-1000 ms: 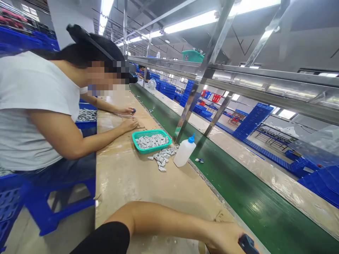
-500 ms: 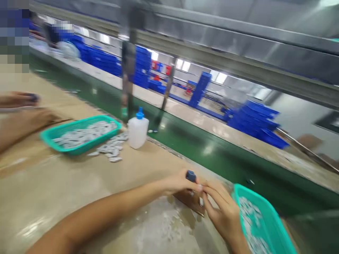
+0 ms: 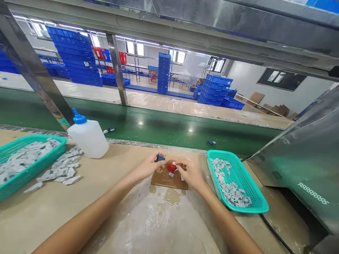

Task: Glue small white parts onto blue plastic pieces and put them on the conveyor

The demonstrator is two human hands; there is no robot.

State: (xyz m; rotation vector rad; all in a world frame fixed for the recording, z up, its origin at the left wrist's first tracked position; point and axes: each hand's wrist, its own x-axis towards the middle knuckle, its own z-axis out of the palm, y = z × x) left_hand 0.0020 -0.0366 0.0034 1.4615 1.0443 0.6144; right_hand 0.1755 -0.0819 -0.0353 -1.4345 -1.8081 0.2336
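My left hand (image 3: pixel 146 168) is closed on a small dark blue block (image 3: pixel 160 157), held at the back left of a wet brown board (image 3: pixel 169 182). Over the board's far half, my right hand (image 3: pixel 192 173) pinches a small whitish piece (image 3: pixel 174 163) at a red round object (image 3: pixel 171 167). Whether that piece touches the red object or is just above it, I cannot tell. A small grey-white piece (image 3: pixel 171 175) lies on the board in front of the red object. Another pale bit (image 3: pixel 182 178) shows beneath my right fingers, partly hidden.
At right stands a green basket (image 3: pixel 255 208) of small grey pieces; another green basket (image 3: pixel 31 176) is at left, beside a loose pile (image 3: pixel 65 167) and a white bottle (image 3: pixel 91 139). Beyond runs a green belt (image 3: pixel 159 121) with dark blue parts. A metal shelf (image 3: pixel 185 21) hangs above.
The view has swung right and levelled. My hands, close together before, are now apart on either side of a red object that was hidden. The left hand still holds the dark blue block.
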